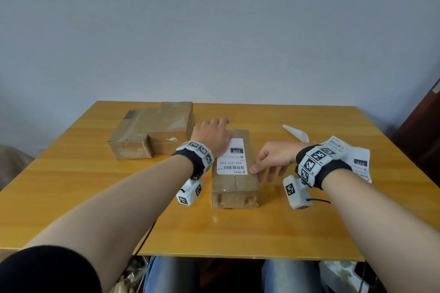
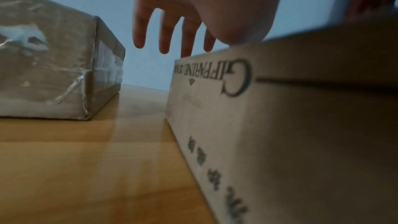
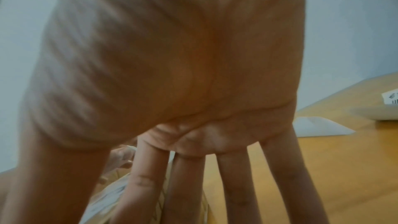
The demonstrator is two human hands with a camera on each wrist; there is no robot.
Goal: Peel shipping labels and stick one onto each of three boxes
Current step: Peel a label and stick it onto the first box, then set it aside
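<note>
A long cardboard box [image 1: 234, 188] lies in the middle of the wooden table [image 1: 238, 233], with a white shipping label [image 1: 234, 159] flat on its top. My left hand [image 1: 213, 131] rests palm down on the box's far left top, its fingers [image 2: 163, 37] straight and reaching past the far edge. My right hand [image 1: 269, 164] has straight fingers [image 3: 148, 183] touching the label's right edge and the side of the box. Two more boxes stand at the back left: a flat wide one [image 1: 128, 135] and a smaller one [image 1: 171, 126].
A sheet of further labels [image 1: 357, 159] lies on the table behind my right wrist. A peeled strip of backing paper [image 1: 296, 133] lies at the back right. The taped smaller box [image 2: 53, 65] stands close to the left of the long box [image 2: 280, 125].
</note>
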